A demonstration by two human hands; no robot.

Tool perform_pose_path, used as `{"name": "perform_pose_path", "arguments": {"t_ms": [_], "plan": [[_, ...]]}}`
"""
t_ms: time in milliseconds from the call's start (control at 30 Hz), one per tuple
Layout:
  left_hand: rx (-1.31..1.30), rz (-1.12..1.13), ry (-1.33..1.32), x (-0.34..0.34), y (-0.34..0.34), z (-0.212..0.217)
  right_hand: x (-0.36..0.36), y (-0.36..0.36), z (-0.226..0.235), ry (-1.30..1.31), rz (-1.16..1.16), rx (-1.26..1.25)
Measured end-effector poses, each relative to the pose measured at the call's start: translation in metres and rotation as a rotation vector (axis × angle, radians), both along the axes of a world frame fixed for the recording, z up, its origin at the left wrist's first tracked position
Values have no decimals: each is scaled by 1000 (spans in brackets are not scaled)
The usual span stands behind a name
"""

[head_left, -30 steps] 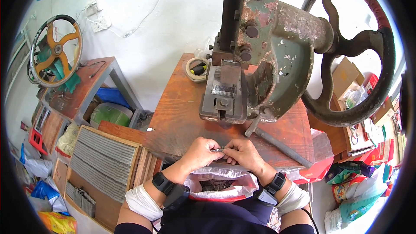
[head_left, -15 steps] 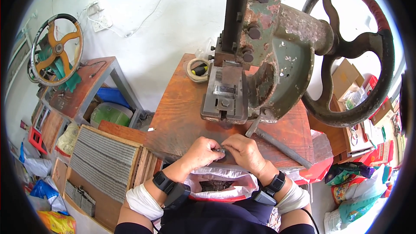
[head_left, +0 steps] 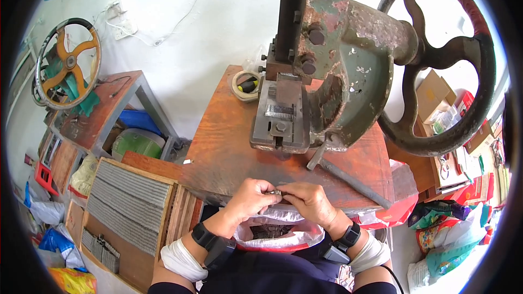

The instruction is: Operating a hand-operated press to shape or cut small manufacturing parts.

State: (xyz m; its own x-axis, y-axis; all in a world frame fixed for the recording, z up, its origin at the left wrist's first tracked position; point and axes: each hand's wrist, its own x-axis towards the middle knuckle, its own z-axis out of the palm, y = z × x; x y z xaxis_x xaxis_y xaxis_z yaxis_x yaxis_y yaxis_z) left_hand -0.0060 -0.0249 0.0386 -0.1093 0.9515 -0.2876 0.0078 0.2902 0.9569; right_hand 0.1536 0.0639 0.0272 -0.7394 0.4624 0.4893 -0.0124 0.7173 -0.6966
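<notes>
Over the near edge of the wooden table [head_left: 218,136], both hands meet at a small metal piece [head_left: 277,192]. My left hand [head_left: 251,200] pinches it between thumb and fingertips. From the other side, the bent fingers of my right hand [head_left: 311,202] close on its end; fingers hide most of the piece, so its exact kind does not show. Just below, an open white bag [head_left: 297,238] with a red rim holds dark metal pieces [head_left: 269,231]. Beyond the hands stands a worn green hand press [head_left: 370,76], with a metal die plate [head_left: 280,128] under its ram.
A hammer-like tool [head_left: 354,184] lies right of my hands. A tape roll [head_left: 246,86] sits behind the die plate. The press's large handwheel [head_left: 482,71] rises at right. At left stands a wooden tray [head_left: 128,201] of metal strips; bags [head_left: 452,250] crowd the right floor.
My right hand has lowered and come against the small metal piece, its fingertips now meeting those of my left hand. The view has shifted slightly.
</notes>
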Motion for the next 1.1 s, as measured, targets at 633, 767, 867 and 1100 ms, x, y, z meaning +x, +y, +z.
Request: {"name": "perform_pose_path", "arguments": {"t_ms": [633,767,867,1100], "plan": [[-4,-206,308,31,-15,-58,38,-56,-58,-307,-320,-720],[-67,-124,-257,28,-22,-65,34,-58,-78,-34,-414,-964],[-159,-66,-770,21,-29,-75,36,-57,-88,50,-382,-1022],[-157,-21,-1155,19,-31,-83,33,-59,-88,159,-428,-1121]]}}
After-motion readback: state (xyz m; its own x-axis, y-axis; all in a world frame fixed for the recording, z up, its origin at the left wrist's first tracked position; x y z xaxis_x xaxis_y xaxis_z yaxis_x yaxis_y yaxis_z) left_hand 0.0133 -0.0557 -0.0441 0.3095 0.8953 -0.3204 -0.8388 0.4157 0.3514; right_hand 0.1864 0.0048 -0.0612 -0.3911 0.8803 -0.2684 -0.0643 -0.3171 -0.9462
